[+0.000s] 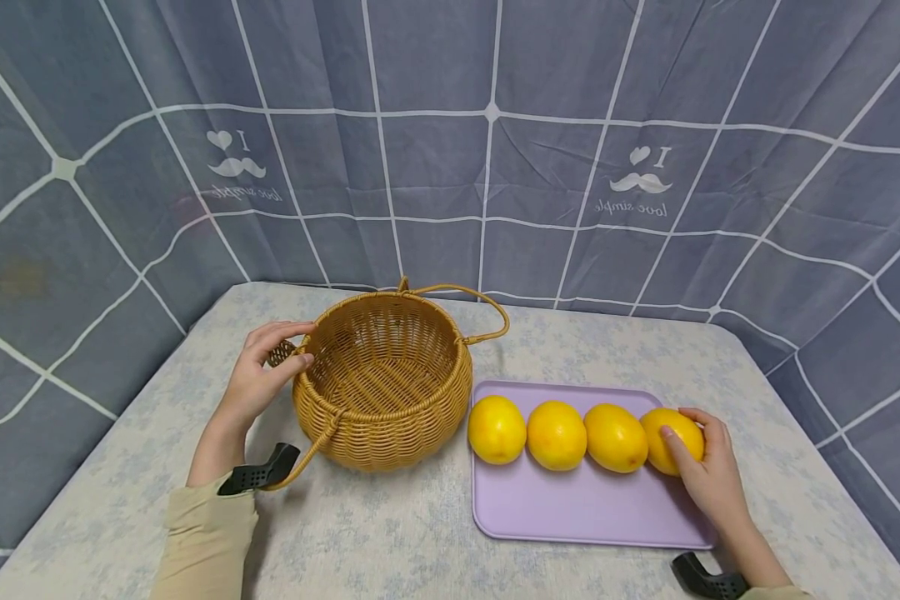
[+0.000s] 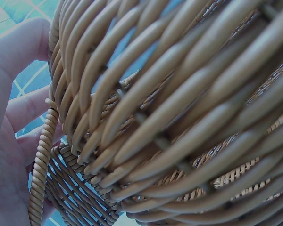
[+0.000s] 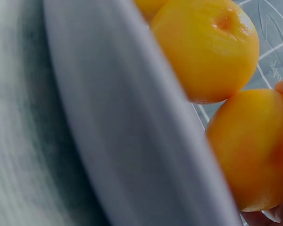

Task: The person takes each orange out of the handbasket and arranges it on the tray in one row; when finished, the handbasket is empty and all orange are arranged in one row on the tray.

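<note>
My left hand (image 1: 255,379) holds the left rim of a round brown wicker basket (image 1: 386,442), its thumb at the rim's inner side. Close up, the left wrist view shows the basket's woven wall (image 2: 146,117) beside the fingers and palm. On a pale purple tray (image 1: 585,512) lies a row of several yellow lemons (image 1: 557,436). My right hand (image 1: 716,475) grips the rightmost lemon (image 1: 667,429) with thumb and fingers, from its right side. In the right wrist view that lemon (image 3: 252,150) lies against its neighbour, partly hidden by the tray's blurred edge.
The basket stands left of the tray, one looped handle (image 1: 487,333) sticking out to the right, another hanging at the front left. A pale patterned cloth (image 1: 390,533) covers the table. Behind it hangs a blue-grey curtain (image 1: 435,167) with white lines.
</note>
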Demonstrator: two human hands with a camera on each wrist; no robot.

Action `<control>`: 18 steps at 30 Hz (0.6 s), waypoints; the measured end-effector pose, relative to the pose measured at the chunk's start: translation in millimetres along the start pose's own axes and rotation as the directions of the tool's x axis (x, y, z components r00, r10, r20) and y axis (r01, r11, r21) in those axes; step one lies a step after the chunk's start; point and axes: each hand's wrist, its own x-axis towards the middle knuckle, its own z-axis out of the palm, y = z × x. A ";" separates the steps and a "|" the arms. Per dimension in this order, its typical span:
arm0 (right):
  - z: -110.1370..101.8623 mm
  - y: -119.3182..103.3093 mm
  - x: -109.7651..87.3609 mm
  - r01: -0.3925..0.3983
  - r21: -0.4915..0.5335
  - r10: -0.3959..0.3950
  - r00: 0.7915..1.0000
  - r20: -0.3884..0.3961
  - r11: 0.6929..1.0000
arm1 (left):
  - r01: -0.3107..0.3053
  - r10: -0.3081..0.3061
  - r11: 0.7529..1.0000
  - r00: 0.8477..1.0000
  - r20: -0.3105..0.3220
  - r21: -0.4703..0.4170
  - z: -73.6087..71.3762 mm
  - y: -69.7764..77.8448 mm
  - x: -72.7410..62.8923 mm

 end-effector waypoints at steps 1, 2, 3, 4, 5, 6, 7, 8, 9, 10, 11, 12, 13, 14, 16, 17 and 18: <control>0.5 -0.1 -0.1 0.006 -0.001 -0.006 1.000 -0.004 1.000 | -0.001 0.001 1.000 1.000 0.000 0.002 -0.2 0.2 0.0; 1.0 -0.1 -0.2 0.011 -0.002 -0.011 1.000 -0.008 1.000 | -0.001 0.001 1.000 1.000 -0.001 0.003 -0.4 0.4 0.1; 1.5 -0.1 -0.3 0.017 -0.009 -0.017 1.000 -0.010 1.000 | -0.003 0.003 1.000 1.000 -0.002 0.004 -0.5 0.5 0.1; 1.9 -0.1 -0.5 0.025 -0.017 -0.025 1.000 -0.012 1.000 | -0.004 0.004 1.000 1.000 -0.002 0.004 -0.7 0.5 0.2; 2.1 0.1 -0.5 0.032 -0.026 -0.032 0.999 -0.014 0.999 | -0.005 0.005 1.000 1.000 -0.004 0.005 -0.8 0.3 0.2; 2.1 0.2 -0.5 0.037 -0.040 -0.037 0.999 -0.013 0.999 | -0.006 0.006 1.000 1.000 -0.004 0.006 -0.9 0.0 0.3; 1.9 0.3 -0.7 0.037 -0.056 -0.037 0.999 -0.014 0.998 | -0.008 0.008 1.000 1.000 -0.006 0.006 -0.9 -0.3 0.5; 1.1 0.4 -0.7 0.032 -0.071 -0.033 0.999 -0.014 0.997 | -0.009 0.009 1.000 1.000 -0.007 0.004 -0.7 -0.7 0.7; 0.0 0.4 -0.6 0.027 -0.087 -0.028 1.000 -0.012 0.996 | -0.011 0.011 1.000 1.000 -0.007 0.002 -0.5 -1.2 1.0; -1.4 0.6 -0.4 0.019 -0.097 -0.020 1.000 -0.012 0.995 | -0.012 0.013 1.000 1.000 -0.007 0.002 -0.3 -1.4 1.3; -3.1 0.8 0.1 0.008 -0.110 -0.009 1.000 -0.009 0.994 | -0.014 0.014 1.000 1.000 -0.007 0.001 0.0 -1.8 1.6; -4.9 0.8 0.4 -0.004 -0.119 0.003 1.000 -0.005 0.993 | -0.015 0.015 1.000 1.000 -0.007 0.001 0.2 -1.9 1.8; -6.7 0.9 0.9 -0.016 -0.124 0.017 1.000 0.000 0.992 | -0.016 0.016 1.000 1.000 -0.007 0.002 0.3 -1.9 1.8; -8.4 1.1 1.6 -0.023 -0.128 0.024 1.000 0.007 0.992 | -0.015 0.015 1.000 1.000 -0.006 0.002 0.4 -1.8 1.6; -11.1 1.3 3.2 -0.034 -0.135 0.038 0.999 0.024 0.990 | -0.013 0.013 1.000 1.000 -0.004 0.006 0.3 -1.3 1.0; -12.2 1.3 4.1 -0.037 -0.136 0.042 0.999 0.033 0.990 | -0.009 0.009 1.000 1.000 -0.004 0.004 0.1 -1.0 0.7; -13.1 1.4 4.8 -0.038 -0.134 0.044 0.998 0.040 0.990 | -0.003 0.003 1.000 1.000 -0.004 0.001 -0.2 -0.6 0.3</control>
